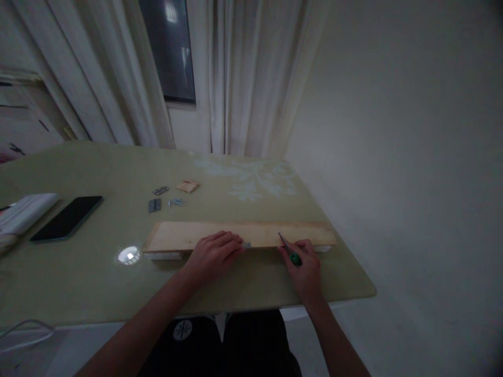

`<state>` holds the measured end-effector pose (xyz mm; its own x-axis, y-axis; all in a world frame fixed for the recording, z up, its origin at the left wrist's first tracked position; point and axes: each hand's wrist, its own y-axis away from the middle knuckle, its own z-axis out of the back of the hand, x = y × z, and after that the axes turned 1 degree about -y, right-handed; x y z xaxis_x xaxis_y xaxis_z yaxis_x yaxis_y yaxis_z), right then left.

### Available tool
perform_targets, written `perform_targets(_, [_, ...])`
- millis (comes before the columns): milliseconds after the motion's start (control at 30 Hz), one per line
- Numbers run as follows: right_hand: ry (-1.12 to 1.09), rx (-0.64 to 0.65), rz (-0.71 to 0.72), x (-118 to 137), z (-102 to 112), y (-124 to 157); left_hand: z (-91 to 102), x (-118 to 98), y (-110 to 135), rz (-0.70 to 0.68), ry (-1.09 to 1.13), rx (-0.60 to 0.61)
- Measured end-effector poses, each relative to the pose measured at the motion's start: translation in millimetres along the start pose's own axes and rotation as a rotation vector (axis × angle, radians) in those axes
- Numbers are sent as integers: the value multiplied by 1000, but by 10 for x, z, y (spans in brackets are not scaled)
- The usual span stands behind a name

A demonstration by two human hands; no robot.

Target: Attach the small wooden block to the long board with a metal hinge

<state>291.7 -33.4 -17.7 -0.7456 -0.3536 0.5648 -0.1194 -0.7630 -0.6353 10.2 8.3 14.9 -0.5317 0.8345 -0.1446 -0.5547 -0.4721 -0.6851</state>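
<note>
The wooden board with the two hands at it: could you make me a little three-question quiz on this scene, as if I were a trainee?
1. Which hand holds the green-handled tool?
2. In the picture, where does the black phone lie? (a) on the wooden board; (b) left of it; (c) right of it
3. True or false: a small metal piece sits by the left hand's fingertips, at the edge nearer the person.

Key: 1. The right hand. 2. b. 3. True; the left hand reaches there.
</note>
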Motion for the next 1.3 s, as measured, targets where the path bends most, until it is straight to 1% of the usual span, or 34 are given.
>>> perform_targets(67, [0, -1, 2, 11, 3, -1, 1, -14, -1, 28, 23, -6])
perform_targets(167, [4, 4, -5, 27, 8, -2, -26, -17, 16, 49, -29, -20])
perform_targets(267, [9, 9, -14, 35, 10, -2, -47, -8, 39, -1, -107, -45])
perform_targets(367, [10, 10, -17, 33, 8, -1, -45, -4, 66, -40, -134, -48])
perform_targets(533, [15, 10, -24, 21, 4, 4, -68, -9, 111, -37, -164, -88])
perform_targets(600, [19, 8, -22, 14, 1, 5, -73, 2, 120, -34, -152, -86])
perform_targets(733, [33, 10, -5, 12, 4, 17, 4, 71, 159, -31, -204, -43])
perform_targets(833, [49, 33, 6, 49, 42, 36, 87, 139, 222, 11, -290, -64])
perform_targets(900, [60, 103, -1, 100, 99, 41, 114, 164, 259, 21, -304, -100])
perform_targets(967, [81, 213, -26, 166, 182, 24, 118, 161, 281, 5, -289, -130])
perform_targets(1100, [104, 451, -130, 284, 393, -102, 120, 109, 300, -145, -220, -99])
perform_targets(1200, [58, 602, -197, 328, 549, -240, 129, 81, 313, -213, -177, -76])
perform_targets(1300, [-52, 694, -162, 328, 674, -359, 120, 73, 322, -197, -156, -84])
